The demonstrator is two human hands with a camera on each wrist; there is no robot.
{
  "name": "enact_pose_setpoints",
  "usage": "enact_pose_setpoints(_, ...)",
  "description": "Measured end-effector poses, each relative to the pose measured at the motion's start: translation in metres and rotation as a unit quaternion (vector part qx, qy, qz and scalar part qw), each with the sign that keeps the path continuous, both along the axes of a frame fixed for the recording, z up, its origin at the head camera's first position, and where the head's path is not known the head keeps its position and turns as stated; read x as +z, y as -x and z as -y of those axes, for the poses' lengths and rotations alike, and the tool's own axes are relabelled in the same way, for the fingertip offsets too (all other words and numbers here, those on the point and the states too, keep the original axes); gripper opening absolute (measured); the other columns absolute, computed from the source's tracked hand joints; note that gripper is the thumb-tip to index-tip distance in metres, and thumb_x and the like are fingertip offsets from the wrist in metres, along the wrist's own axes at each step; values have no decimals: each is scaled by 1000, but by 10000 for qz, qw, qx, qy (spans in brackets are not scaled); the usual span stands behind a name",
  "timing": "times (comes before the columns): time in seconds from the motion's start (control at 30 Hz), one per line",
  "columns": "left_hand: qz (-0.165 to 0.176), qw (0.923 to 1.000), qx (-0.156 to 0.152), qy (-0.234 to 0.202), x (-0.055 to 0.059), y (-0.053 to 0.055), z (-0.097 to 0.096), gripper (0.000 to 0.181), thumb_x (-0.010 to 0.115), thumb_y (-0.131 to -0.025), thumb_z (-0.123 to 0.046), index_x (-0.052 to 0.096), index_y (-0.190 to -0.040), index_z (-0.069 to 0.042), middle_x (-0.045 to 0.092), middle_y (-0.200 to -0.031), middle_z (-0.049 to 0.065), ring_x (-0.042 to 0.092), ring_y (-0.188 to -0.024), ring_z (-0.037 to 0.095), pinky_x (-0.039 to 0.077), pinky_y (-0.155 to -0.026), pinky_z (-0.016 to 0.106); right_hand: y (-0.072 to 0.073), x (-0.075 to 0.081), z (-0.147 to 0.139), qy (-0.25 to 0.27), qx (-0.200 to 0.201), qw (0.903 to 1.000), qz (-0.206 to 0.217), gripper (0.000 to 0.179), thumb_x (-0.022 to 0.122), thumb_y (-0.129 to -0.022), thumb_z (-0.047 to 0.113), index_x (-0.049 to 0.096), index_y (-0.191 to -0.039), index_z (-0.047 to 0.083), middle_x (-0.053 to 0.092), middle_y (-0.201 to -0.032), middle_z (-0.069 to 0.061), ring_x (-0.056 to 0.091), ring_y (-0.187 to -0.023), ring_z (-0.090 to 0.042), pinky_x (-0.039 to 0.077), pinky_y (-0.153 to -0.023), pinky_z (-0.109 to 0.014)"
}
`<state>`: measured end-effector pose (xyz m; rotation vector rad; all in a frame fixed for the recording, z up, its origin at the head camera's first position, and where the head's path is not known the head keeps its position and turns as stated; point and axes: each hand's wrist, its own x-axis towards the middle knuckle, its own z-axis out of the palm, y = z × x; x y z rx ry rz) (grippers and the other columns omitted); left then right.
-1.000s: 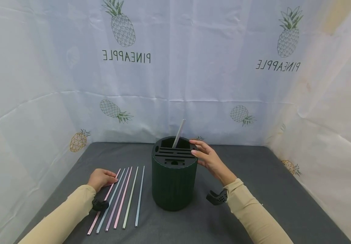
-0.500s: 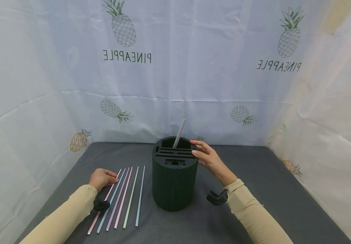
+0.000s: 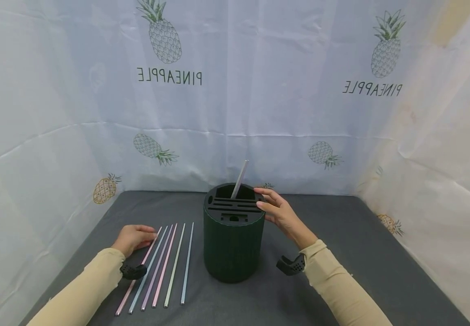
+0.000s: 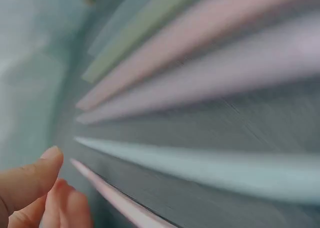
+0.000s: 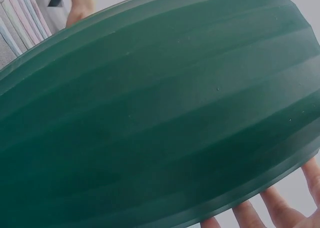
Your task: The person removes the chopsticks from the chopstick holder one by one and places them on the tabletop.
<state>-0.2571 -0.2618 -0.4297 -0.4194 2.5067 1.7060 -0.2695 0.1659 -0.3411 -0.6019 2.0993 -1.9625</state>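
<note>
Several pastel straws (image 3: 162,267) lie side by side on the dark tabletop. My left hand (image 3: 134,239) is at the far end of the leftmost pink straw (image 3: 130,296), thumb and forefinger close to each other. In the left wrist view the thumb (image 4: 30,180) stands a little apart from that straw's tip, with nothing seen between the fingers. A dark green slotted knife holder (image 3: 233,249) stands upright at the middle. My right hand (image 3: 282,213) holds its right rim, the fingertips partly hidden behind it in the right wrist view. One straw (image 3: 239,179) leans in its back compartment.
A grey cloth (image 3: 341,253) covers the table. White curtains (image 3: 235,99) printed with pineapples close off the back and both sides. Each wrist carries a black camera mount, such as the one on the right wrist (image 3: 292,264).
My left hand has shifted slightly left, its fingertips drawing back from the leftmost pink straw. The right hand, the knife holder and the straws keep their places.
</note>
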Motion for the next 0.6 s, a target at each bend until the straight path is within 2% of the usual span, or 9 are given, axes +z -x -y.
enact_pose_setpoints(0.07,5,9995,-54,-304,13,2,0,41,70,-89,-8,57,-122,12,68,-100,9,63,-80,10,57,-68,25,0,1,0,-5,-10,10000,13,53,56,-98,28,38,-147,18,16,-161,-9,18,-147,-32,26,-113,-63)
enact_pose_setpoints(0.13,-23,9982,-178,-576,30,6,-2,47,67,-92,-12,52,-130,10,67,-103,4,63,-83,7,58,-75,26,-1,1,-1,-11,-37,10000,17,53,57,-98,28,38,-147,17,15,-161,-10,17,-147,-32,26,-113,-64)
enact_pose_setpoints(0.3,-214,9909,-470,-1244,86,15,-18,51,63,-95,-20,45,-139,0,60,-104,-8,60,-86,-1,56,-84,22,-1,2,-1,-11,-45,10000,19,53,56,-98,27,38,-147,17,15,-161,-10,18,-147,-33,25,-113,-64)
enact_pose_setpoints(0.47,-643,9726,-913,-2041,141,19,-47,40,61,-96,-23,48,-133,-12,52,-116,-4,57,-95,4,53,-86,17,0,1,0,-11,-2,10000,23,53,56,-98,27,38,-147,17,18,-160,-10,20,-146,-33,26,-113,-63)
enact_pose_setpoints(0.53,-806,9672,-1086,-2149,159,20,-62,39,61,-97,-22,48,-132,-12,50,-120,-2,57,-97,6,53,-87,17,0,1,0,2,13,10000,31,53,56,-98,26,38,-147,17,18,-160,-10,21,-146,-33,26,-113,-63)
enact_pose_setpoints(0.6,-915,9654,-1198,-2128,174,23,-78,40,61,-97,-21,49,-134,-10,50,-122,-2,56,-100,8,52,-90,20,0,0,1,-1,31,10000,30,53,56,-98,26,38,-147,17,18,-160,-10,20,-146,-33,26,-113,-63)
